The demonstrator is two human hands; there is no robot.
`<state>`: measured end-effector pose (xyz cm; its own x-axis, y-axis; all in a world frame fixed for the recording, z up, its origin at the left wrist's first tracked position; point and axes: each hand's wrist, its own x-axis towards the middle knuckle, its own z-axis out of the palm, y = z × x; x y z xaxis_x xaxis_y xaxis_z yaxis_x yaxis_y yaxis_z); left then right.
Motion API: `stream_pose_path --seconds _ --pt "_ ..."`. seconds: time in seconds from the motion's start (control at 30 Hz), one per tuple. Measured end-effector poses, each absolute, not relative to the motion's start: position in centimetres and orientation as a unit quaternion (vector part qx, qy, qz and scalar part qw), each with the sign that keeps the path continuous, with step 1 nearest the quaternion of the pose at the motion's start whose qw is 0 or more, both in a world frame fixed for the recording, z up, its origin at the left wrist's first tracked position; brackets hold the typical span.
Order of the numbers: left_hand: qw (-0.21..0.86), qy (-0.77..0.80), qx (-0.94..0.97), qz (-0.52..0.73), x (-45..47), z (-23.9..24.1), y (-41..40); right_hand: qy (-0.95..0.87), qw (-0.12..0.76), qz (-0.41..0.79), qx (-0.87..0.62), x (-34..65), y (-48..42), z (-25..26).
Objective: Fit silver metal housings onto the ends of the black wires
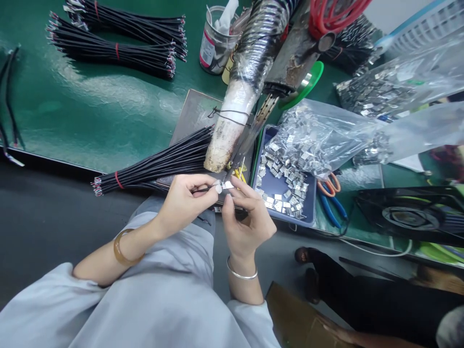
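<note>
My left hand is closed in a pinch on what looks like the end of a black cable; a white covering shows at its fingertips. My right hand pinches a small silver metal connector between thumb and fingers, right beside the left fingertips. Close behind the hands, a soldering iron points down from a stand, next to a foil-and-tape-wrapped hose. A bundle of black cables, tied with a red band, lies left of the hose. The exact joint between cable and connector is hidden by my fingers.
A blue tray of loose metal connectors stands to the right, under plastic bags of more. Beyond it lie blue-handled pliers and a black fan. More cable bundles and a jar stand behind. Another person is at lower right.
</note>
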<state>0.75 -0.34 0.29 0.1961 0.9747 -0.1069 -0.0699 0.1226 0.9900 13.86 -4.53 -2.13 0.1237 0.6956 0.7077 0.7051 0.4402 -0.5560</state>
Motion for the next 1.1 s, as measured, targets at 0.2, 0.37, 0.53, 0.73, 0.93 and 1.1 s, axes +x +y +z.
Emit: stream_pose_path --seconds 0.2,0.37,0.53,0.73,0.93,1.1 --pt "0.62 0.413 0.536 0.398 -0.1 0.7 0.0 -0.721 0.467 -0.02 -0.511 15.2 -4.5 -1.9" --pt "0.573 0.376 0.627 0.371 -1.4 0.6 -0.3 -0.701 0.517 0.026 -0.491 15.6 -5.1 -2.1" --pt "0.41 0.321 0.736 0.433 -1.9 0.0 -0.8 -0.583 0.556 0.165 -0.569 15.1 -4.9 -1.2" --pt "0.602 0.315 0.66 0.32 -2.1 -0.1 0.0 -0.605 0.526 0.158 -0.576 15.1 -5.1 -1.2" --pt "0.649 0.336 0.598 0.328 -2.0 -0.1 0.2 -0.708 0.435 -0.004 -0.556 15.4 -6.2 -0.9" --pt "0.657 0.314 0.612 0.308 -2.2 -0.2 0.2 -0.706 0.418 0.065 -0.568 14.7 -5.9 -0.5"
